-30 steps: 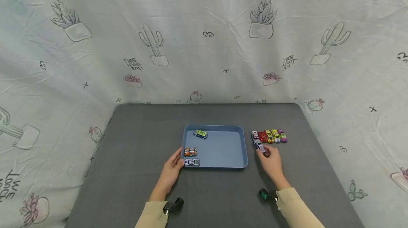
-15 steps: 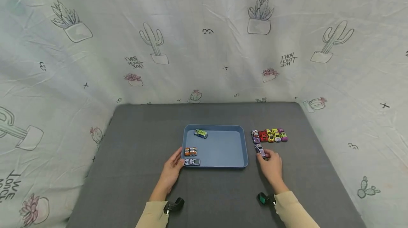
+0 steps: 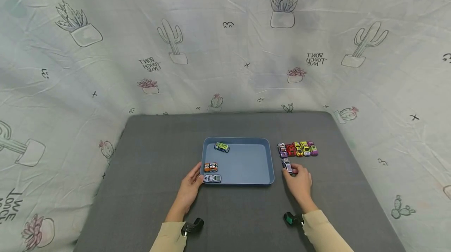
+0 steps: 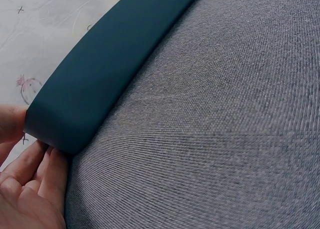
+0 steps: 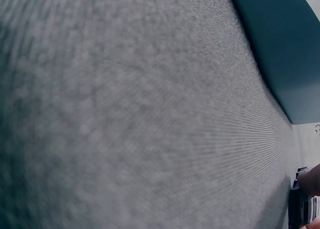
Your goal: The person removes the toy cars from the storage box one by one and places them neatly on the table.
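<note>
My left hand (image 3: 188, 191) holds the near left corner of a blue tray (image 3: 244, 162), thumb at the rim; the left wrist view shows its fingers (image 4: 52, 176) against the corner's underside. In the tray are a green toy car (image 3: 222, 147), an orange-and-white one (image 3: 211, 167) and a silver one (image 3: 212, 179). To the right of the tray, my right hand (image 3: 300, 183) pinches a white-and-dark toy car (image 3: 287, 165) between thumb and fingers. That car is just in front of a purple-and-white car (image 3: 282, 150). Only a sliver of it (image 5: 300, 206) shows in the right wrist view.
Beside the purple-and-white car, a side-by-side row continues with a red car (image 3: 291, 150), two yellow cars (image 3: 302, 149) and a purple-and-green car (image 3: 312, 148). All stand on a grey cloth-covered table (image 3: 158, 146). A cactus-print curtain (image 3: 225, 56) hangs behind it.
My right hand has drawn the white-and-dark car slightly toward me and away from the row, then nearly stopped. The left hand stays at the tray corner.
</note>
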Motion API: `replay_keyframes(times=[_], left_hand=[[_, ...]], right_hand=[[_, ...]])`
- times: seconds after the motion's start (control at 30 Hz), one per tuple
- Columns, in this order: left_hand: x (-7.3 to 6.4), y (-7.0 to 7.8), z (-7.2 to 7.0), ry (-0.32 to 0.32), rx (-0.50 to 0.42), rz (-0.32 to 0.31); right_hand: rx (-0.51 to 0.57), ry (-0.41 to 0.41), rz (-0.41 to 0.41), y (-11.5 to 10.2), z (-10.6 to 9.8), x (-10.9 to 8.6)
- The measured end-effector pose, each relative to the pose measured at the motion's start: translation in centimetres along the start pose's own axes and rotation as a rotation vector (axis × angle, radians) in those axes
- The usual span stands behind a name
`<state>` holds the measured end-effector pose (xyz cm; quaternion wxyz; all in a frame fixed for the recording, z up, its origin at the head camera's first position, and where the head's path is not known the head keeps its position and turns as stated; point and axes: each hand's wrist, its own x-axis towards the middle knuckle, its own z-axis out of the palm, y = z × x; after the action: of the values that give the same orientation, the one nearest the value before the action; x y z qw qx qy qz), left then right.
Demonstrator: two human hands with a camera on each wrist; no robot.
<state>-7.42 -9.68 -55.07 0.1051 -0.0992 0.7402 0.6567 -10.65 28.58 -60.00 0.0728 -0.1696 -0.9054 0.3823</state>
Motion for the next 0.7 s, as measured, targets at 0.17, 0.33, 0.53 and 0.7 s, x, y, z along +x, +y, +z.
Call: replay_keyframes(times=[0.17, 0.33, 0.53, 0.7], left_hand=[[0.01, -0.05, -0.02, -0.001, -0.005, 0.003], [0.04, -0.14, 0.02, -0.004, -0.009, -0.001], [0.19, -0.35, 0.03, -0.009, -0.015, 0.003], [0.08, -0.23, 0.03, -0.014, -0.021, 0.005]], right_hand=[[0.003, -0.011, -0.004, -0.08, -0.07, -0.09], [0.007, -0.018, -0.002, -0.07, -0.19, -0.10], [0.040, -0.020, 0.012, -0.22, -0.51, -0.02], [0.076, -0.007, 0.001, -0.56, -0.83, 0.39]])
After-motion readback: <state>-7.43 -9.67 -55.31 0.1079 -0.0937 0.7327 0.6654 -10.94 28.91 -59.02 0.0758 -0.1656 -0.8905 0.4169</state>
